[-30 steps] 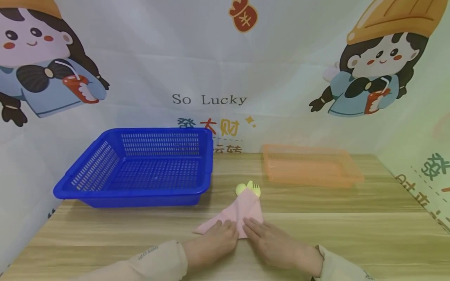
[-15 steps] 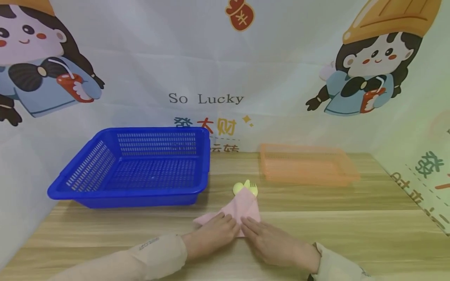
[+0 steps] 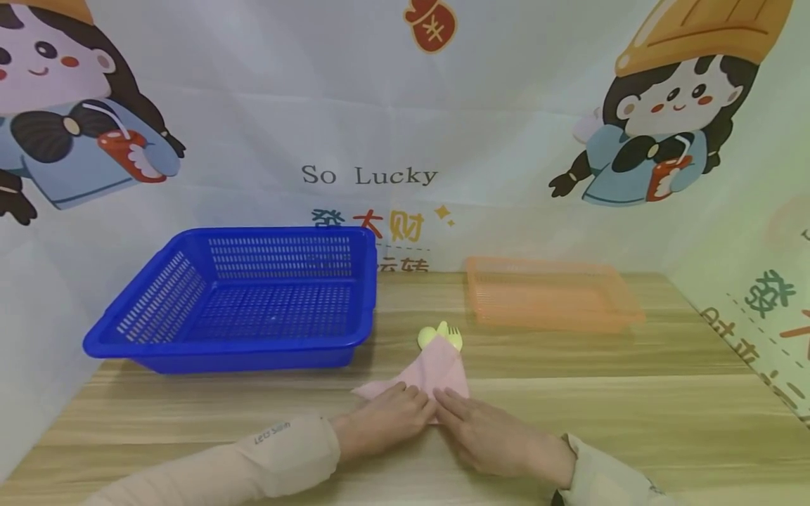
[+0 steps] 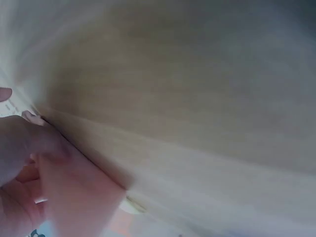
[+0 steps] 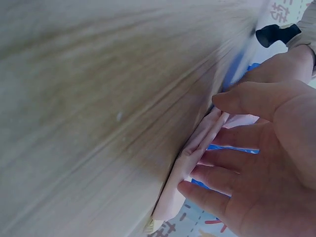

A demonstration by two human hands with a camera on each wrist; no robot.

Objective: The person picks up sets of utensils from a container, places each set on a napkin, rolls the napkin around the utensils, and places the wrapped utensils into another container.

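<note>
A pink napkin [image 3: 446, 372] lies folded at mid-table, wrapped over yellow cutlery. Out of its far end stick a spoon [image 3: 427, 336], a fork [image 3: 454, 339] and a narrow tip between them; the handles are hidden under the napkin. My left hand [image 3: 394, 420] has bent fingers gripping the left fold, one corner poking out beyond it. On the right fold, my right hand [image 3: 486, 434] presses with nearly straight fingers, its fingertips close beside the left hand's. The right wrist view shows the napkin's layered edge [image 5: 185, 165] along those fingers.
A large blue slotted basket [image 3: 228, 348] stands at the left of the wooden table [image 3: 607, 414]. Farther back on the right is a shallow orange basket [image 3: 550, 320]. A printed cloth [image 3: 380, 133] hangs behind and along the sides.
My left hand has moved slightly forward over the left fold, and that corner has shifted away from me. The right hand keeps its place on the napkin. The head view has drifted slightly.
</note>
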